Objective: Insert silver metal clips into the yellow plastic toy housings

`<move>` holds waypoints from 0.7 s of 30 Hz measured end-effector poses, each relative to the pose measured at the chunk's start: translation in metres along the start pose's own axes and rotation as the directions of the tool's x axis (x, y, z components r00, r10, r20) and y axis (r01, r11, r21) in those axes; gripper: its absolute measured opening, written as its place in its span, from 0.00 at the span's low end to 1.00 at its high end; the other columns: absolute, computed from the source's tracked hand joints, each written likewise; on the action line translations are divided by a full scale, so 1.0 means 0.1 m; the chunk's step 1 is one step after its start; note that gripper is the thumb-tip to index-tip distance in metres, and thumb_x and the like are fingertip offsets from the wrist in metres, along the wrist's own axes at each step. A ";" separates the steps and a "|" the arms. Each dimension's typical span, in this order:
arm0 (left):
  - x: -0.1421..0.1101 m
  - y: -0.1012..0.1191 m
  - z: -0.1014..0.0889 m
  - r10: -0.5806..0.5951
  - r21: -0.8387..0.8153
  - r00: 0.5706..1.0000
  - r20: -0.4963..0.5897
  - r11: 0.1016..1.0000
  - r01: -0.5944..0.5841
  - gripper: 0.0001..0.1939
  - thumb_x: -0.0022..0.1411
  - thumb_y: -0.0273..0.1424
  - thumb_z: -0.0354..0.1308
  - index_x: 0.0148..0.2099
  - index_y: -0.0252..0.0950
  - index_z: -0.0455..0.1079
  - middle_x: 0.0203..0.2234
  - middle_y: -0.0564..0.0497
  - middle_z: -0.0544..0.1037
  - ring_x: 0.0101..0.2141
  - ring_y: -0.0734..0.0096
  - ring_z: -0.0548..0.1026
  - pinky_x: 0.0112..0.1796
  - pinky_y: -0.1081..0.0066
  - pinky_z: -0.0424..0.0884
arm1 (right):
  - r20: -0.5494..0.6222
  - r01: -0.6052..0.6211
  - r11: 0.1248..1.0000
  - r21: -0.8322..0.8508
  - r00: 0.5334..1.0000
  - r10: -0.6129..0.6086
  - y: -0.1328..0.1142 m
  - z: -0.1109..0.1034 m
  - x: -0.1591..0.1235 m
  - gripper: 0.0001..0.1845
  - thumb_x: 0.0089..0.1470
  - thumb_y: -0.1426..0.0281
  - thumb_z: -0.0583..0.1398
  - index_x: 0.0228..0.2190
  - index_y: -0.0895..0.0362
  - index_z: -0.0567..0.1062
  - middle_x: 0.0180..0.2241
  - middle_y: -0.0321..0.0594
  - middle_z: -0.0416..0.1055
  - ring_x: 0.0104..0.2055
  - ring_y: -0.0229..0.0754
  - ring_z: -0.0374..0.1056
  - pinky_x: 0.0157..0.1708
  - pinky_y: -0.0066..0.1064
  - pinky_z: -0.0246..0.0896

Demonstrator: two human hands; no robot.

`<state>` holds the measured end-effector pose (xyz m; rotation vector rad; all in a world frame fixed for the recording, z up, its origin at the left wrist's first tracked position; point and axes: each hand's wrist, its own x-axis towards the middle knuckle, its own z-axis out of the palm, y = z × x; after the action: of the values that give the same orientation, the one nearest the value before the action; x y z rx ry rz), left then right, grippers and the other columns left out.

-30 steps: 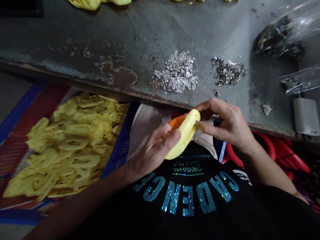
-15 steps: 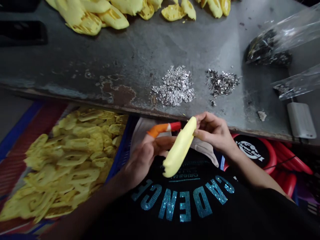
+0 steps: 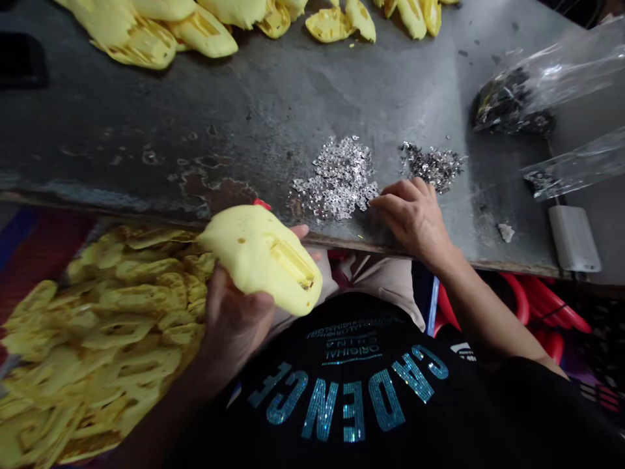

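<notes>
My left hand (image 3: 239, 316) holds a yellow plastic shell (image 3: 258, 254) from beneath and the side, just off the table's front edge. The shell's face with a long slot and small holes is turned up. A red fingertip covering shows behind it. My right hand (image 3: 415, 215) is over the table, fingertips pinched together at the right edge of a pile of small silvery metal clips (image 3: 339, 179). What lies between those fingertips, if anything, is too small to make out. A second, darker pile of small metal pieces (image 3: 434, 166) sits just beyond my right hand.
More yellow shells (image 3: 205, 29) line the back of the grey metal table (image 3: 263, 117). Plastic bags with dark pieces (image 3: 512, 104) and a white box-like device (image 3: 575, 238) are at the right. A container heaped with yellow parts (image 3: 127, 339) stands below left; red stools (image 3: 556, 312) below right.
My right hand has let go of the shell and moved up to the silvery pile. My left hand has carried the shell leftward and turned its slotted face up.
</notes>
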<state>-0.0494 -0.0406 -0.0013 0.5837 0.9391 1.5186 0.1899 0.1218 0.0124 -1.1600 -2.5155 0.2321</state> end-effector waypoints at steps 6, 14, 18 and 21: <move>0.02 -0.12 -0.04 0.039 0.035 0.999 0.034 0.999 -0.040 0.38 0.66 0.56 0.69 0.72 0.46 0.73 0.61 0.45 0.84 0.56 0.49 0.82 0.51 0.60 0.86 | 0.033 0.116 0.975 -0.191 0.993 -0.112 0.12 0.05 -0.13 0.12 0.76 0.66 0.59 0.46 0.47 0.84 0.49 0.43 0.81 0.50 0.52 0.66 0.49 0.47 0.56; 0.00 -0.21 0.00 -0.055 -0.030 0.995 0.088 0.998 0.058 0.34 0.67 0.51 0.71 0.70 0.44 0.74 0.61 0.44 0.84 0.51 0.52 0.85 0.52 0.59 0.86 | -0.064 0.002 0.998 -0.064 0.998 -0.006 0.23 -0.16 -0.45 0.07 0.71 0.67 0.64 0.43 0.49 0.85 0.42 0.41 0.80 0.48 0.52 0.69 0.47 0.44 0.54; -0.02 -0.20 0.10 -0.081 -0.048 0.991 0.110 0.995 0.087 0.32 0.69 0.51 0.69 0.69 0.44 0.74 0.59 0.46 0.85 0.49 0.55 0.86 0.52 0.60 0.86 | 0.068 0.042 0.996 -0.072 0.997 -0.037 0.17 -0.10 -0.37 0.11 0.74 0.65 0.61 0.43 0.50 0.85 0.39 0.42 0.80 0.45 0.51 0.68 0.46 0.43 0.52; -0.04 -0.20 0.14 -0.090 -0.040 0.991 0.095 0.995 0.094 0.32 0.67 0.52 0.71 0.67 0.44 0.75 0.59 0.45 0.85 0.49 0.55 0.85 0.51 0.60 0.86 | 0.121 0.083 0.993 -0.086 0.990 -0.073 0.12 -0.07 -0.29 0.14 0.76 0.65 0.58 0.46 0.50 0.85 0.40 0.42 0.80 0.45 0.50 0.67 0.48 0.43 0.52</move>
<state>-0.0261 -0.0414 -0.0093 0.5669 0.8479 1.4146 0.2179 0.1075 0.0082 -1.1086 -2.6941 0.1714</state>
